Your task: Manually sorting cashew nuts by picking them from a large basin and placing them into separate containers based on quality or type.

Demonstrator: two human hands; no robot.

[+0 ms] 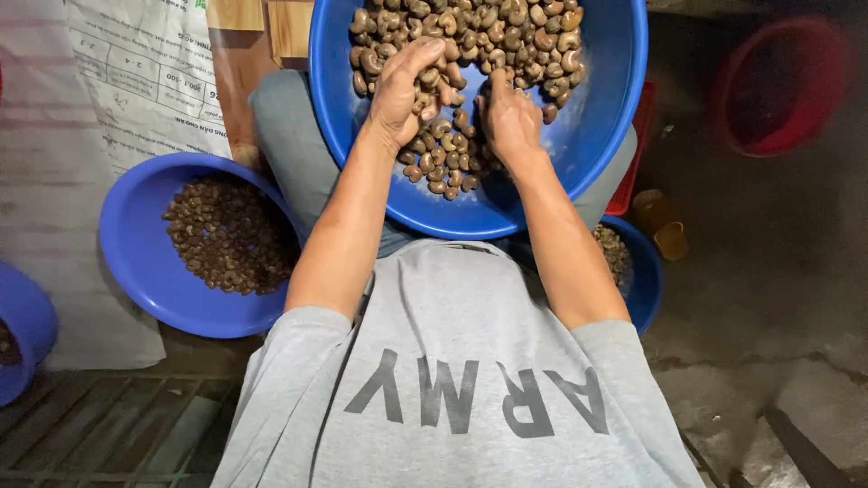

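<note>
We work in the large blue basin (606, 108) resting on our lap, with the left hand (402, 86) curled loosely over a few cashew nuts (470, 36) and the right hand (508, 116) pressed down into the heap, fingers closed among the nuts. A second blue basin (136, 262) on our left holds a shallow layer of darker nuts (231, 235), and a third blue basin (644, 280) at our right shows some as well. We judge the sorting partly done, since the lap basin remains well filled.

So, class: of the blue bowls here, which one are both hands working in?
The big blue bowl on the lap: the left hand and right hand are both in its nuts.
</note>
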